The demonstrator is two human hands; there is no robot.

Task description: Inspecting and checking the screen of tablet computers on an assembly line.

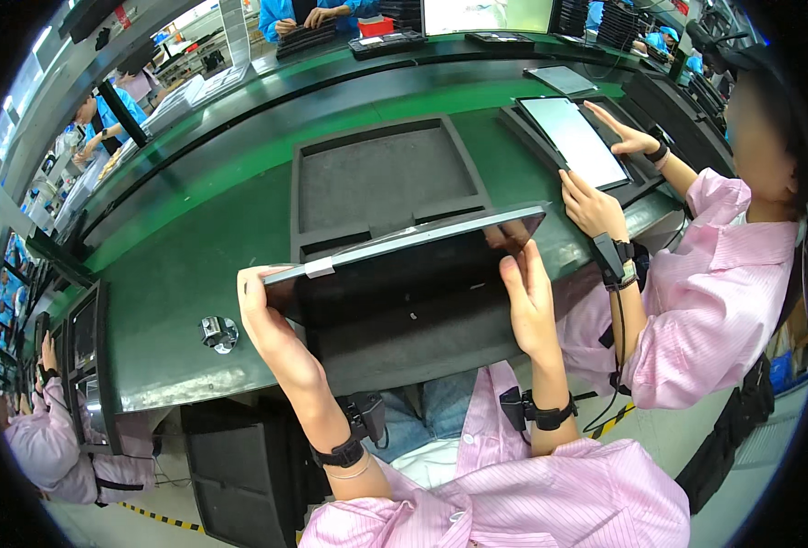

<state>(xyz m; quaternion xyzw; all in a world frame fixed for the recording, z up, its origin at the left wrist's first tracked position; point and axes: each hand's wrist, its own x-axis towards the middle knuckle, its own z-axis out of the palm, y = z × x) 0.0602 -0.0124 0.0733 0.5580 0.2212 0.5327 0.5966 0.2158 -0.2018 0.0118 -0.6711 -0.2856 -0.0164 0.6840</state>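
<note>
Display panel at mid-frame, clamped at opposite ends by your left hand and right hand; probably stiff, slick, fragile, so grip only its edges.

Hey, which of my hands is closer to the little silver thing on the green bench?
Your left. The left hand, at the dark panel's left end, is just right of the silver thing; the right hand, at the panel's right end, is much farther right.
</note>
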